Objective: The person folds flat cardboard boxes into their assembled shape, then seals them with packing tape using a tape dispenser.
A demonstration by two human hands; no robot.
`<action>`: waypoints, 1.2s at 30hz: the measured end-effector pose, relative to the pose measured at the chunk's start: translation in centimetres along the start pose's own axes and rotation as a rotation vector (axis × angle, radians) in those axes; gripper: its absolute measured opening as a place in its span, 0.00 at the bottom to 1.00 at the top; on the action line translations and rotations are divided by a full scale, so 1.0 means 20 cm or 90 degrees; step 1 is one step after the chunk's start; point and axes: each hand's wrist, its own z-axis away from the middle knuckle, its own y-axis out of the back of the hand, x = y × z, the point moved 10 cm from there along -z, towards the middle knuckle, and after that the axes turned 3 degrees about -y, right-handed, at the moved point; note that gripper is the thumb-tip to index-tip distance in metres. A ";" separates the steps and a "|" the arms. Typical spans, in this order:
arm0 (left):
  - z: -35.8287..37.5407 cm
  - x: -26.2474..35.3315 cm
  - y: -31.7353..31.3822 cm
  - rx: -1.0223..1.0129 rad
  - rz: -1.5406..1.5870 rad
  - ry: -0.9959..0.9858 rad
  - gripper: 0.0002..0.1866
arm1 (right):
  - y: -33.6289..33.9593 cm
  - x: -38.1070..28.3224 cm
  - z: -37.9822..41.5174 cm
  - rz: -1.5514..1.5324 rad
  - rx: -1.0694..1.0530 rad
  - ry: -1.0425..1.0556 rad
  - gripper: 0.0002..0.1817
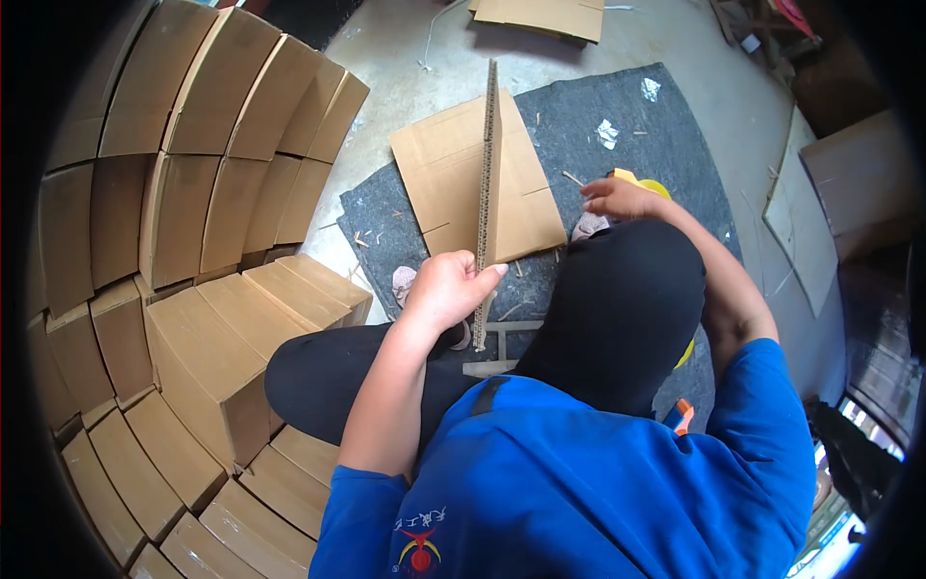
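Observation:
My left hand (451, 289) is closed on the near part of a flat cardboard piece (489, 164), which stands on edge and shows its corrugated rim. Beneath and beyond it, a slit cardboard sheet (439, 174) lies on the dark grey mat. My right hand (622, 199) is beside my right knee, apart from the cardboard, its fingers spread and nothing held in them. Right behind that hand is a yellow object (651, 185), partly hidden by the hand and wrist.
Stacked cardboard boxes (193, 193) fill the left side. Foil scraps (607, 134) and cardboard bits lie on the mat (675, 154). More flat cardboard (545, 17) is at the top. An orange-tipped object (683, 416) is by my right side, and panels (810, 212) lean at right.

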 end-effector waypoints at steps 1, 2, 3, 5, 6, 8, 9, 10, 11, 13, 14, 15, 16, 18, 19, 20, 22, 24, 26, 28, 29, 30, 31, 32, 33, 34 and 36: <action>-0.02 -0.04 -0.06 -0.002 0.046 0.005 0.27 | 0.14 -0.12 0.12 -0.066 0.054 0.049 0.30; -0.03 -0.04 -0.08 0.026 0.128 -0.030 0.26 | 0.28 -0.28 0.23 -0.018 0.119 0.148 0.28; -0.04 -0.03 -0.09 0.050 0.210 -0.066 0.25 | 0.35 -0.49 0.43 0.012 0.151 0.177 0.27; -0.07 -0.07 -0.13 0.080 0.276 -0.095 0.36 | 0.36 -0.84 0.73 0.124 0.168 0.224 0.26; -0.06 -0.04 -0.10 0.126 0.294 -0.143 0.41 | 0.31 -0.97 0.80 0.187 0.165 0.253 0.26; -0.12 -0.07 -0.13 0.126 0.275 -0.161 0.48 | 0.15 -1.12 0.83 0.311 0.127 0.241 0.24; -0.15 -0.09 -0.14 0.153 0.304 -0.163 0.48 | 0.08 -1.14 0.78 0.349 0.152 0.219 0.26; -0.17 -0.09 -0.12 0.179 0.335 -0.162 0.48 | 0.00 -1.15 0.69 0.405 0.173 0.206 0.30; -0.18 -0.07 -0.13 0.160 0.371 -0.148 0.48 | -0.05 -1.11 0.60 0.375 0.213 0.185 0.34; -0.22 -0.08 -0.14 0.166 0.426 -0.156 0.47 | -0.11 -1.01 0.40 0.220 0.251 0.142 0.39; -0.23 -0.09 -0.16 0.165 0.474 -0.156 0.46 | -0.13 -0.94 0.33 0.106 0.242 0.106 0.40; -0.21 -0.08 -0.17 0.149 0.554 -0.154 0.46 | -0.15 -0.88 0.30 -0.012 0.274 0.109 0.38; -0.20 -0.08 -0.16 0.153 0.557 -0.156 0.46 | -0.20 -0.83 0.28 -0.136 0.254 0.120 0.36; -0.21 -0.12 -0.19 0.109 0.615 -0.088 0.46 | -0.24 -0.78 0.26 -0.268 0.225 0.127 0.33; -0.22 -0.13 -0.20 0.100 0.680 -0.092 0.44 | -0.23 -0.79 0.24 -0.266 0.226 0.132 0.33; -0.22 -0.14 -0.19 0.102 0.678 -0.095 0.44 | -0.19 -0.83 0.25 -0.196 0.270 0.182 0.33; -0.22 -0.14 -0.21 0.040 0.795 -0.066 0.40 | -0.16 -0.86 0.24 -0.162 0.282 0.214 0.36; -0.21 -0.15 -0.18 0.063 0.808 -0.066 0.36 | -0.17 -0.85 0.24 -0.198 0.282 0.218 0.37; -0.19 -0.19 -0.11 0.154 0.726 -0.064 0.33 | -0.18 -0.87 0.26 -0.217 0.296 0.222 0.39; -0.12 -0.12 0.04 0.291 0.429 -0.123 0.20 | -0.21 -0.90 0.27 -0.192 0.293 0.210 0.29; -0.03 -0.03 0.14 0.414 0.185 -0.187 0.16 | -0.19 -0.94 0.29 -0.071 0.331 0.217 0.24; 0.03 0.06 0.18 0.441 0.079 -0.226 0.14 | -0.19 -0.97 0.33 0.024 0.351 0.202 0.24; 0.06 0.08 0.21 0.481 0.062 -0.240 0.14 | -0.18 -1.01 0.39 0.119 0.368 0.184 0.24; 0.10 0.10 0.24 0.518 0.043 -0.250 0.14 | -0.16 -1.04 0.46 0.182 0.379 0.189 0.21; 0.13 0.10 0.31 0.540 0.032 -0.219 0.15 | -0.15 -1.08 0.56 0.234 0.364 0.167 0.20; 0.11 0.06 0.35 0.548 0.056 -0.195 0.15 | -0.14 -1.11 0.64 0.271 0.360 0.171 0.18; 0.06 -0.02 0.46 0.563 0.065 -0.147 0.15 | -0.17 -1.11 0.70 0.354 0.313 0.162 0.18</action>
